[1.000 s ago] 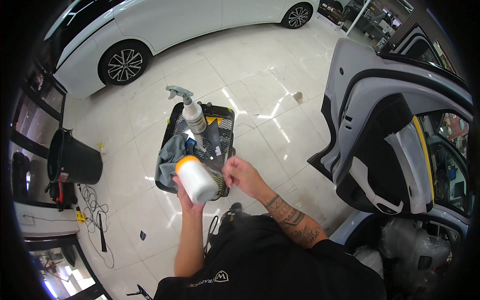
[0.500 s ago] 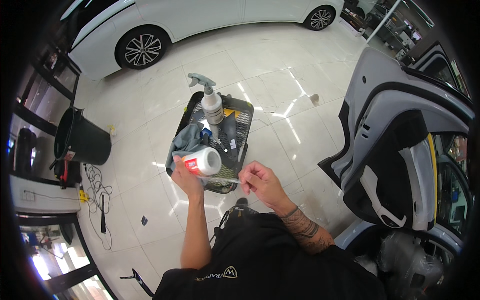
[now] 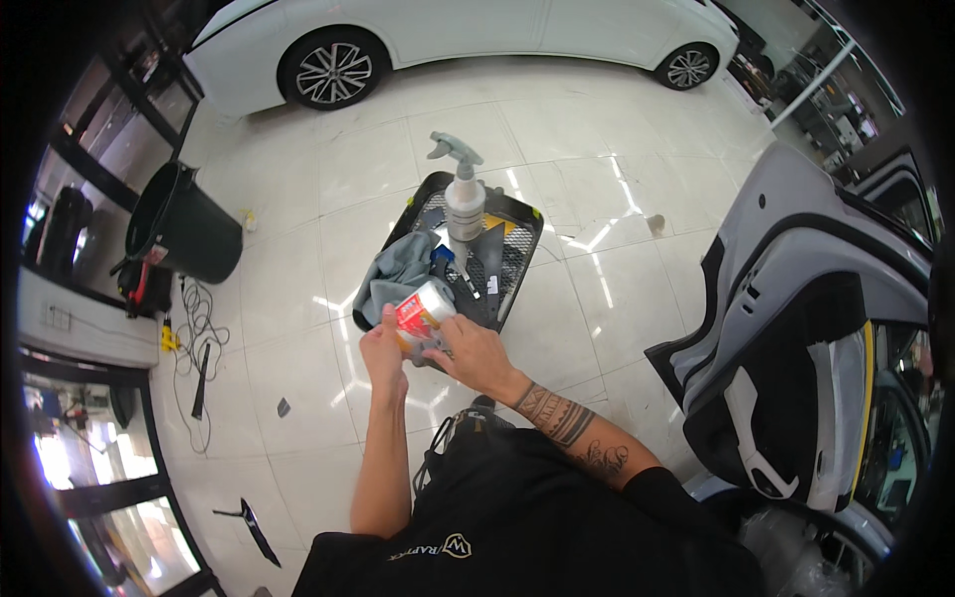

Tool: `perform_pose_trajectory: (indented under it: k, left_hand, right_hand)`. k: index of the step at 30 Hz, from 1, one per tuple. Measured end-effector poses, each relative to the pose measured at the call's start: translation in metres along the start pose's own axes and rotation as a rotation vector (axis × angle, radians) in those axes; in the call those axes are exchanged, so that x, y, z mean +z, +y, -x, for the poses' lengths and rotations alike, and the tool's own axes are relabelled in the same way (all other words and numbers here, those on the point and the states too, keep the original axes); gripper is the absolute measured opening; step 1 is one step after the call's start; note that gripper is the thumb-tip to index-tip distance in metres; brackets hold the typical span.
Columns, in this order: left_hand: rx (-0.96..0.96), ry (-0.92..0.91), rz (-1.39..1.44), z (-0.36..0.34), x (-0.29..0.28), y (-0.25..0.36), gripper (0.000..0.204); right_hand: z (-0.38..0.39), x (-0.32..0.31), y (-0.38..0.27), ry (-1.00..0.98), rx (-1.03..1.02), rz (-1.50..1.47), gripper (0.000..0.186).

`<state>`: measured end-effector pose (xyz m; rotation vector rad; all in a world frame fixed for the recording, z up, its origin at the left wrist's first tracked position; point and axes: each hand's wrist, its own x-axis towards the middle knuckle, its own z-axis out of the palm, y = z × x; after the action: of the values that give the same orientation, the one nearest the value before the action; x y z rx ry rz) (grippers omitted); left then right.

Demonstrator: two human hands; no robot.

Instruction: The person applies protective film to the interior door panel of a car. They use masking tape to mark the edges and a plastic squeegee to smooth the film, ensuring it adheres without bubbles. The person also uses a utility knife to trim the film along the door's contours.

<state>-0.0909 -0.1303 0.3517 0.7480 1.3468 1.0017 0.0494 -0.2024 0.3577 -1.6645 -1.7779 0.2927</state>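
Note:
A white cylinder with a red and orange label (image 3: 423,310) is tilted in front of me, above the near end of a black mesh-bottomed tray. Its left side rests in my left hand (image 3: 382,350), the thumb up along the label. My right hand (image 3: 472,350) is closed against its lower right part, fingers partly hidden behind it. Just beyond, a grey cloth (image 3: 400,267) hangs over the tray's left rim. A spray bottle with a grey trigger head (image 3: 465,207) stands in the black tray (image 3: 527,249), beside dark flat tools (image 3: 489,261).
A white car (image 3: 497,35) stands across the far side. At right is an open grey car door (image 3: 786,259). A dark bin (image 3: 184,224) stands at left, near a coiled cable (image 3: 199,318) on the tiled floor. A black bracket-like piece (image 3: 259,532) lies at lower left.
My right hand has come left from the end of a thin clear strip onto the cylinder. The cylinder has turned so its label faces me more. The view has shifted left.

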Motion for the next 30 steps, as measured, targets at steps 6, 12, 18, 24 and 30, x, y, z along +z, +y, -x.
perform_pose_trajectory:
  k: [6,12,18,24,30]
  left_hand:
    - [0.063,0.026,-0.027,0.02,-0.024,-0.023,0.044]
    - [0.201,0.275,0.012,0.03,-0.095,-0.03,0.047]
    - [0.21,0.291,-0.393,0.061,-0.146,-0.032,0.047]
    - [0.015,0.339,0.224,0.08,-0.128,-0.047,0.029]
    - [-0.243,0.476,0.673,0.025,-0.237,-0.026,0.031]
  right_hand:
    - [0.012,0.007,0.015,-0.105,-0.157,-0.138,0.03]
    - [0.012,-0.057,0.039,0.216,0.18,-0.556,0.027]
    - [0.018,-0.038,-0.014,0.006,-0.117,-0.473,0.03]
    - [0.007,0.061,-0.103,-0.083,-0.493,-0.28,0.026]
    - [-0.07,0.205,-0.177,-0.287,-0.959,-0.172,0.016]
